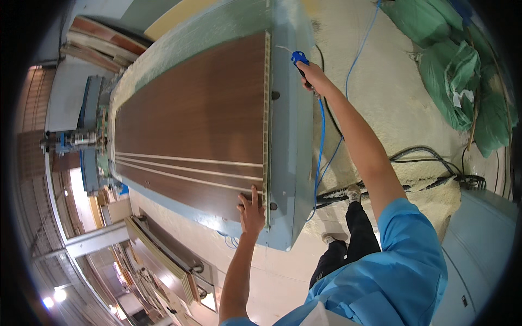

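Note:
A large brown wood-grain panel (196,114) lies flat on a grey-blue machine bed (291,157). Three pale grooves or strips run along its lower part, and its near edge shows a row of hollow cells. My left hand (252,215) rests with spread fingers on the panel's near corner, beside the ends of the pale lines. Stretched out past the bed's edge, my right hand (315,77) grips a blue air blow gun (298,57) with a thin nozzle pointing toward the panel's edge. From its handle hangs a blue hose (322,130).
Black cables (424,155) cross the dusty floor near my feet. Green sacks (448,70) stand at the far right, above a grey-blue cabinet (481,233). Machine parts (81,139) sit beyond the panel's far end; stacked boards (163,261) stand at lower left.

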